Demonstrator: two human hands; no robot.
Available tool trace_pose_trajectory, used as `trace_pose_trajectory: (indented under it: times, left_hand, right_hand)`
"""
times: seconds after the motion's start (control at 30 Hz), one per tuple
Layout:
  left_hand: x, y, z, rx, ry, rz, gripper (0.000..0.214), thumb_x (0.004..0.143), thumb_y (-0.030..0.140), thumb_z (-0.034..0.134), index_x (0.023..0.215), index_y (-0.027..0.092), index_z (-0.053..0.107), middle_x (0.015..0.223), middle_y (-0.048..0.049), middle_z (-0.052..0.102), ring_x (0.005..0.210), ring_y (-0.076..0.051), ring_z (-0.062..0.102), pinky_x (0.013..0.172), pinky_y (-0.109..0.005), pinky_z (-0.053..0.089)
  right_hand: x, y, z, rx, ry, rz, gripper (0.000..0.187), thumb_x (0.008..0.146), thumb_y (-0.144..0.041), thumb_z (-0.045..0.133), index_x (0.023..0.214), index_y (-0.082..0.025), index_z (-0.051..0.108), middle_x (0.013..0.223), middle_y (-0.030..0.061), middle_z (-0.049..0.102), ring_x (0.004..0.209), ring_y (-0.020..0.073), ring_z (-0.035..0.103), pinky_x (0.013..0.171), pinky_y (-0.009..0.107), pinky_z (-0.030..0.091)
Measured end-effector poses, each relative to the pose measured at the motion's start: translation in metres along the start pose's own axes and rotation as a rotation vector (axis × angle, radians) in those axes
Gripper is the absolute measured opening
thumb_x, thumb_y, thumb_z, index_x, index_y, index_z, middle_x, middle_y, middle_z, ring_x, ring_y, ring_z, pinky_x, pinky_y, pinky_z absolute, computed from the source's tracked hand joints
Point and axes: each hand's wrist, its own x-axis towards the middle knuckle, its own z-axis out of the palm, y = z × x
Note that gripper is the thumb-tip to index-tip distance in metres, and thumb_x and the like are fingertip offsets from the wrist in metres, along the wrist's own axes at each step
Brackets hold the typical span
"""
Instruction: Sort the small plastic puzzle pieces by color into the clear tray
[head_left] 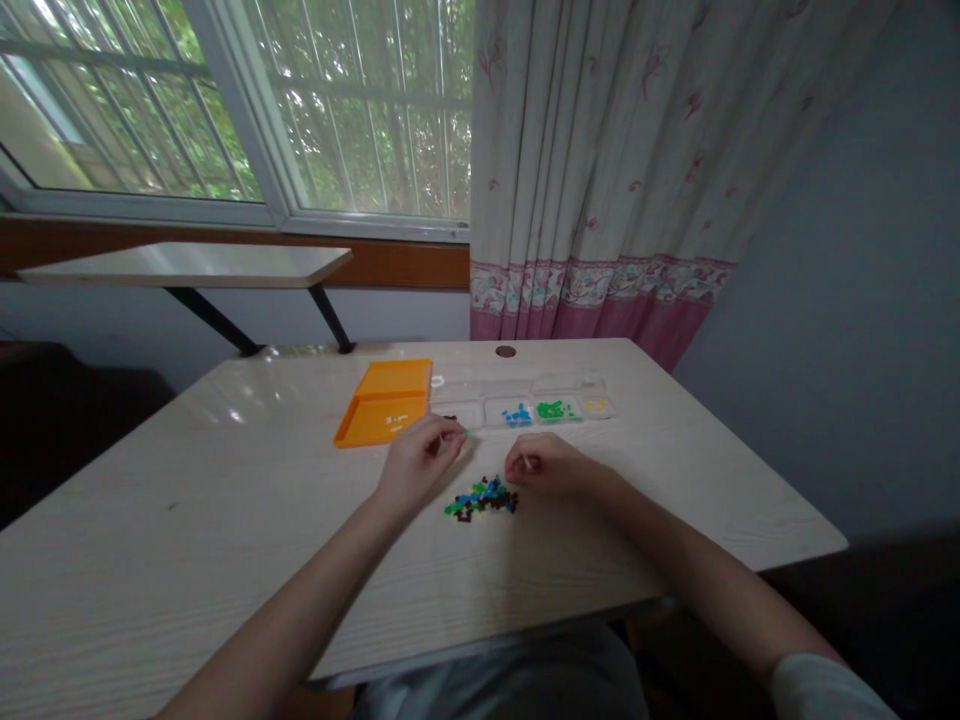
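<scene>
A small heap of mixed beads (482, 497), brown, blue and green, lies on the pale wooden table (225, 520) between my hands. My left hand (418, 460) hovers just left of and behind the heap, fingers pinched on a tiny green bead at the fingertips. My right hand (545, 466) rests to the right of the heap, fingers curled in; what they hold, if anything, is hidden. Behind my hands a clear compartment tray (525, 398) holds sorted blue, green and yellow beads in separate cells.
An orange tray lid (386, 402) lies left of the clear tray, with a few white specks in it. A cable hole (505, 351) sits near the table's far edge. A window, a curtain (600, 170) and a small side table (187, 265) stand behind.
</scene>
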Motion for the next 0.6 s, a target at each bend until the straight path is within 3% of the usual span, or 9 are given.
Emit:
trace_pose_trajectory:
  times: [0.1, 0.2, 0.6]
  left_hand:
    - [0.0012, -0.001, -0.0072, 0.05, 0.13, -0.006, 0.014, 0.078, 0.028, 0.053, 0.078, 0.015, 0.06, 0.069, -0.0014, 0.057, 0.054, -0.009, 0.046, 0.052, -0.02, 0.038]
    - [0.0011, -0.0001, -0.0094, 0.082, 0.188, 0.016, 0.013, 0.077, 0.027, 0.054, 0.076, 0.015, 0.06, 0.068, -0.0013, 0.057, 0.054, -0.009, 0.047, 0.052, -0.02, 0.038]
    - [-0.001, 0.0015, -0.009, 0.15, 0.277, 0.119, 0.008, 0.077, 0.023, 0.055, 0.078, 0.016, 0.06, 0.068, -0.0005, 0.058, 0.053, -0.007, 0.047, 0.051, -0.017, 0.039]
  right_hand:
    - [-0.0043, 0.0026, -0.0075, 0.059, -0.188, 0.021, 0.018, 0.075, -0.031, 0.057, 0.08, -0.015, 0.064, 0.063, -0.0003, 0.058, 0.053, 0.0068, 0.048, 0.051, 0.017, 0.036]
    - [-0.0053, 0.0029, -0.0087, 0.054, -0.285, 0.064, 0.022, 0.074, -0.035, 0.059, 0.08, -0.015, 0.065, 0.061, -0.0008, 0.058, 0.052, 0.0067, 0.049, 0.05, 0.017, 0.035]
    - [-0.004, 0.0005, -0.0082, 0.063, -0.337, 0.118, 0.019, 0.074, -0.029, 0.057, 0.084, -0.016, 0.066, 0.062, -0.0014, 0.059, 0.053, 0.0063, 0.049, 0.05, 0.016, 0.034]
